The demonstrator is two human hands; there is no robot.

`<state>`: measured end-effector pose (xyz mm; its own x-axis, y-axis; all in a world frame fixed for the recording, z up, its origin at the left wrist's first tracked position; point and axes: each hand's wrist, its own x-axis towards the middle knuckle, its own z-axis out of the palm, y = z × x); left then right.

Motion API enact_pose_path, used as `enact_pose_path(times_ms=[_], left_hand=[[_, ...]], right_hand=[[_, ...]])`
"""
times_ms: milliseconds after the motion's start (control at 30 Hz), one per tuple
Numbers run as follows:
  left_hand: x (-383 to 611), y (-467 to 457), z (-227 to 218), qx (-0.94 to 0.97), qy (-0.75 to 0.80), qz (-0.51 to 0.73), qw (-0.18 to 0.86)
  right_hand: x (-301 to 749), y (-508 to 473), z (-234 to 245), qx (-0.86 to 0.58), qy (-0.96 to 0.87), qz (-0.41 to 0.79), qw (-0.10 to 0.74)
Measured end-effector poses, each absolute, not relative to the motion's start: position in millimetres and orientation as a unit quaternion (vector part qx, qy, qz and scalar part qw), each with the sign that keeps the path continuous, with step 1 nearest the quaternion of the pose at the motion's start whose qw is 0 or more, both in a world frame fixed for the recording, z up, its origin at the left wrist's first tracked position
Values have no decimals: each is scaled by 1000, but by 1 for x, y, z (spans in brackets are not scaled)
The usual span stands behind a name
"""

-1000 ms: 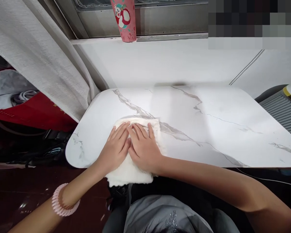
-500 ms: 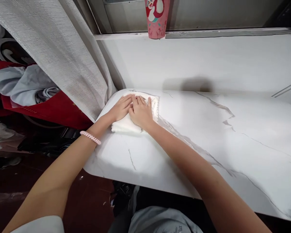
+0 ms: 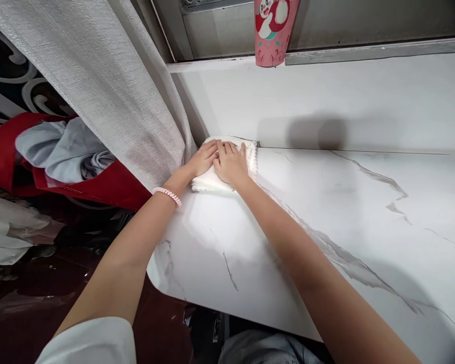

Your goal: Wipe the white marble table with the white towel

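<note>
A folded white cloth (image 3: 212, 183) lies flat at the far left corner of the white marble-patterned table (image 3: 227, 242), its far edge against the wall. My left hand (image 3: 203, 158) rests on the cloth's left part, fingers stretched out. Beside it, my right hand (image 3: 231, 164) presses flat on the cloth with fingers extended, the thumb side meeting the left fingertips. A pink coiled band (image 3: 167, 196) circles my left wrist.
On the ledge beyond the table stands a pink cup (image 3: 273, 38). A pale curtain (image 3: 136, 101) hangs by the left table edge. Left of it, a red bag (image 3: 109, 189) holds grey clothes (image 3: 72, 151).
Both hands have slid the cloth farther from me over the table, up to the wall. The view has shifted, so the cup and table sit farther right.
</note>
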<state>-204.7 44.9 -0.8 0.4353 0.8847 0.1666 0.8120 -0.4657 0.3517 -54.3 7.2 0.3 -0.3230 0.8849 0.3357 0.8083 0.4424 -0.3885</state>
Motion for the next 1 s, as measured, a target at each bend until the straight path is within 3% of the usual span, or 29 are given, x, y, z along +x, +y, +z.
enact_pose_path(times_ms=[433, 700, 1000], left_hand=[[-232, -97, 0, 795, 585, 146, 66], [-188, -211, -4, 739, 655, 155, 16], [-148, -171, 2, 758, 633, 152, 40]], right_hand=[[-69, -97, 3, -415, -874, 88, 237], [-24, -169, 9, -296, -921, 109, 227], [10, -143, 6, -341, -905, 121, 223]])
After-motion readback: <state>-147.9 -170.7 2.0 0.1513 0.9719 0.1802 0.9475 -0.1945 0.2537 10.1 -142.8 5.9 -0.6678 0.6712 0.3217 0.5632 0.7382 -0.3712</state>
